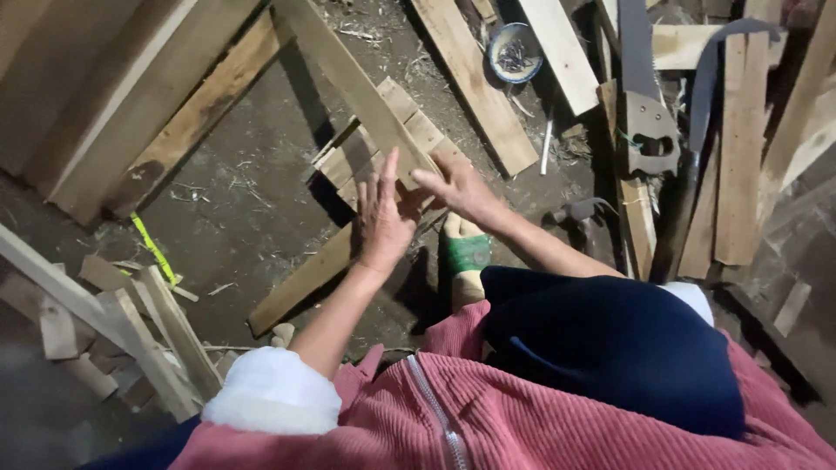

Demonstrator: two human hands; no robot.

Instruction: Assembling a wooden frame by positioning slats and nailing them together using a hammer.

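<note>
Dirt floor [252,183], littered with chips and offcuts; large boards [113,104] leaning or lying at upper left; more planks [740,148] stacked at right; a long plank [353,83] runs diagonally from the top centre down to the hands, its lower end resting on a small stack of short boards [370,144]; another long plank [300,283] lies beneath, slanting down to the lower left.

Person seen from above, pink ribbed zip jacket [522,418], dark trousers over the knee; foot in a green-banded sandal [466,257] planted just below the stack.

Handsaw [644,113] lies at upper right, handle toward the person; hammer [583,213] just beside the right forearm; round blue tin [514,52] at top, apparently holding nails.

Left hand [383,213] raised on edge over the stack, fingers straight and close together, thumb apart, gripping nothing; right hand [457,187] at the lower end of the long plank, fingers stretched flat and touching the wood there, not closed around it; yellow tape strip [152,248] on the floor, well apart to the left.
</note>
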